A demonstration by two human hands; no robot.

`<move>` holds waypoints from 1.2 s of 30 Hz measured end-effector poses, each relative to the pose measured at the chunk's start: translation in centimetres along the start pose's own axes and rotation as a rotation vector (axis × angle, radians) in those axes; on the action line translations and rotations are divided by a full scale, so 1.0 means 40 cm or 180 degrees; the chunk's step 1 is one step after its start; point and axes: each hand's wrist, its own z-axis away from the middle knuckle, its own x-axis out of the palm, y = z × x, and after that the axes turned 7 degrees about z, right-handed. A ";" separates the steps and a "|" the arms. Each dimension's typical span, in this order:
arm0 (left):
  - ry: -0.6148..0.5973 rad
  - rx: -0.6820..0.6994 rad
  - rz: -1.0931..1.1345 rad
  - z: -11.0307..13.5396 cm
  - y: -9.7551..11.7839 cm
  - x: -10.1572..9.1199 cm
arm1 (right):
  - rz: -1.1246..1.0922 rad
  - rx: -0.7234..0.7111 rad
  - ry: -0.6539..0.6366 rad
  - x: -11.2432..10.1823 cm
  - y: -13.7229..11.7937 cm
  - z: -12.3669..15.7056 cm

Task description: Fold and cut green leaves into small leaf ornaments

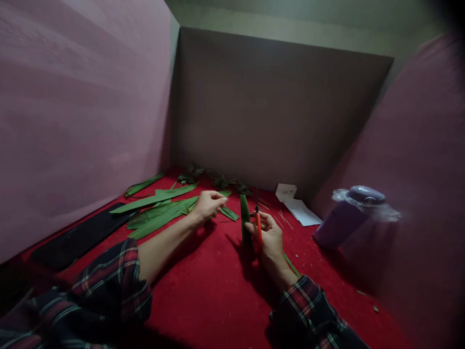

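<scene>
The right hand's fingers (264, 217) are closing around scissors (258, 230) with smooth orange handles and dark, narrow blades pointing upward, while its thumb is pressing against an upright green leaf (244, 213), long, flat and blunt-tipped, at the centre of the frame. The left hand (209, 204) is hanging just left of centre, its fingers curling and the tips gathering close to the thumb; I cannot tell whether they are pinching anything. A short cut strip (229, 213) is lying just beside it. Left of that hand, broad, ribbed, blade-like leaves (162, 219) are overlapping in a loose pile, partly covering a flat black slab (72, 242). Behind, dark jagged sprigs (225, 182) are lying along the back. Thin pale sticks (285, 219) and white paper (302, 212) are resting right of centre, and a glossy purple bottle (339, 223), wrapped in crinkled clear plastic (388, 212), is leaning at the right. Checked, rolled sleeves (118, 281) are filling the lower corners above fuzzy red cloth (210, 300).
</scene>
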 end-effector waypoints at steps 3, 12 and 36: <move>-0.0875 -0.0205 0.0702 0.045 0.002 0.038 | -0.0074 -0.0049 -0.0201 0.015 -0.012 0.021; -0.1277 -0.0495 0.1217 0.098 0.010 0.063 | -0.0330 -0.0154 -0.0388 0.024 -0.017 0.037; -0.1021 -0.0331 0.1003 0.081 -0.002 0.060 | -0.0068 -0.0148 -0.0248 0.027 -0.021 0.040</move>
